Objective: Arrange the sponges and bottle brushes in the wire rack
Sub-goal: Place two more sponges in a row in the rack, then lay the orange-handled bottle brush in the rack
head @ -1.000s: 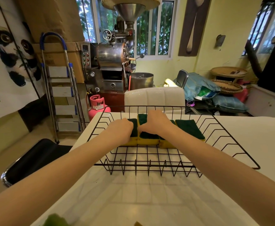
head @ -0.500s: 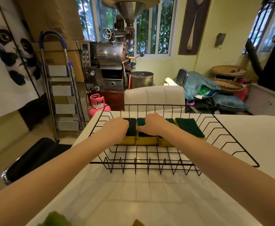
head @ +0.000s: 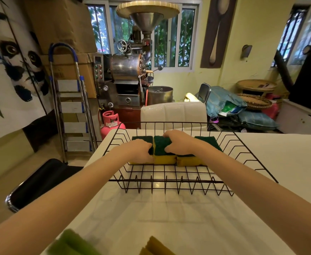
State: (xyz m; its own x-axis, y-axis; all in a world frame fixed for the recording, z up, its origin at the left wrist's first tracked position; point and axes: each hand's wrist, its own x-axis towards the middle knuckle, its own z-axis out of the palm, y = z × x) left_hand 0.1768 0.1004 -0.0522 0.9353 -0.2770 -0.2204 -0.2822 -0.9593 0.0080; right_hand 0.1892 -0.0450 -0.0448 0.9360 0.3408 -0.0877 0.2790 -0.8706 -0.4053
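I have both hands on the sponges (head: 163, 150) rowed along the rack's (head: 169, 181) far side, left hand (head: 140, 150) and right hand (head: 181, 143) pinching the middle one, while more pads (head: 71, 243) wait at the desk's (head: 169, 218) near edge and no brushes show.

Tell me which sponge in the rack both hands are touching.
The middle sponge of the row: the left hand presses its left edge and the right hand its right. The leftmost sponge meets only the left hand, the rightmost sponge lies behind the right wrist.
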